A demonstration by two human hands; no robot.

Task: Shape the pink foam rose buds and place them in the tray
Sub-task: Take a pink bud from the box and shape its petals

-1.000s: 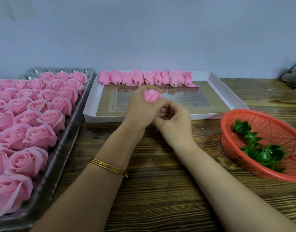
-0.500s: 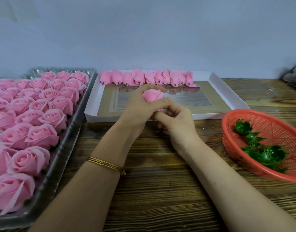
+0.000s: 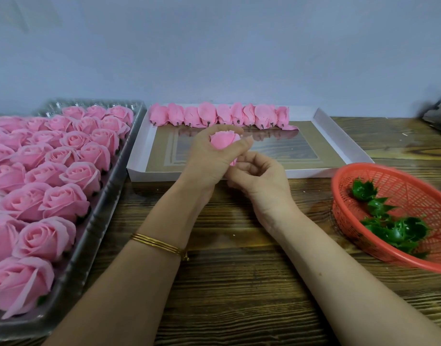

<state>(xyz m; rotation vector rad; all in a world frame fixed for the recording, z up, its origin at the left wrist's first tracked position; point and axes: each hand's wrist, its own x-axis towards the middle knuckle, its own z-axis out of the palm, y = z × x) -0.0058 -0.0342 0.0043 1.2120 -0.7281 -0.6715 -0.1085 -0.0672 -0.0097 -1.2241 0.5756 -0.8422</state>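
Above the white tray's point(image 3: 340, 137) near edge, your L hand point(image 3: 209, 158) grips 1 pink bud point(image 3: 223, 142), long axis approx upright, frilled tip up. R hand point(image 3: 260, 176) pinches its base. 9 finished buds point(image 3: 207, 116) line the far edge, stems toward you.

Bud point(image 3: 223, 142) base hidden in left grip point(image 3: 206, 159); grey heap point(image 3: 438, 116) (blurred) perhaps cardboard.

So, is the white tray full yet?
No, mostly empty: the white tray holds one row of rose buds along its far wall; the rest is bare.
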